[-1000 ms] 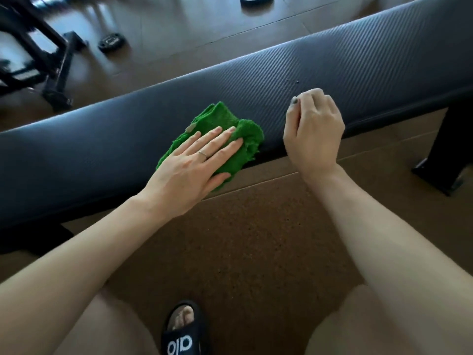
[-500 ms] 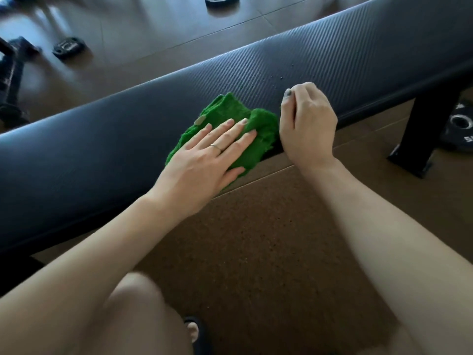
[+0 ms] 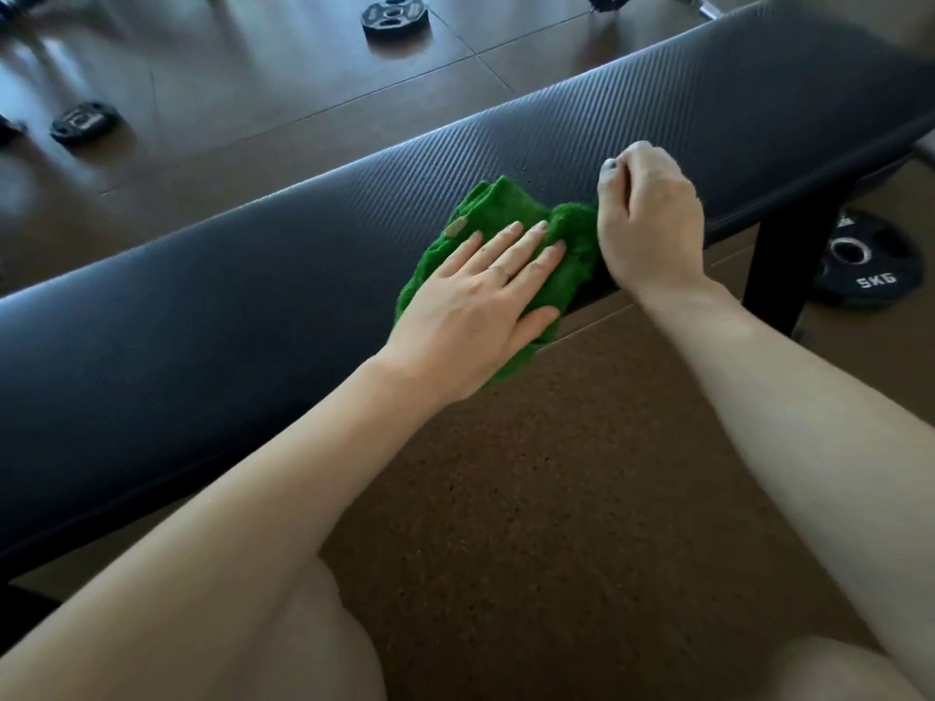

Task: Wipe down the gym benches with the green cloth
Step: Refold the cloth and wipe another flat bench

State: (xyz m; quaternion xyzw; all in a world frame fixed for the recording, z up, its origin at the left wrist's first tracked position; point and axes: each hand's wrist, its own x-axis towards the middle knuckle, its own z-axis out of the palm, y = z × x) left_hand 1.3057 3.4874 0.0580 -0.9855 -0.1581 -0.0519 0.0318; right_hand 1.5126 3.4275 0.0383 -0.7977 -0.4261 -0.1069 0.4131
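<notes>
Seen from the head camera, a person's left hand (image 3: pixel 473 316) lay flat on a folded green cloth (image 3: pixel 511 230), fingers (image 3: pixel 511 245) straight and slightly spread, pressing it against the near edge of a black padded gym bench (image 3: pixel 253 275). The cloth sat on the worktop's ribbed upholstery, its lower part draped over the front edge, with a small tan label (image 3: pixel 457 228) showing on its left side. The right hand (image 3: pixel 650 220) rested on the bench touching the cloth's right side, fingers curled into a loose fist with the thumb tucked against the forefinger; whether it pinched anything could not be told. A ring (image 3: pixel 506 271) showed on the left hand. The bench ran diagonally from lower left to upper right, carried by a black leg (image 3: pixel 779 275) at the right. A black weight plate marked 5KG (image 3: pixel 860 258) lay on the floor just behind that leg. Two more plates (image 3: pixel 394 17) (image 3: pixel 83 122) lay well apart on the dark floor tiles (image 3: pixel 227 93) beyond the bench. Brown speckled flooring (image 3: pixel 556 498) spread beneath the person's forearms.
</notes>
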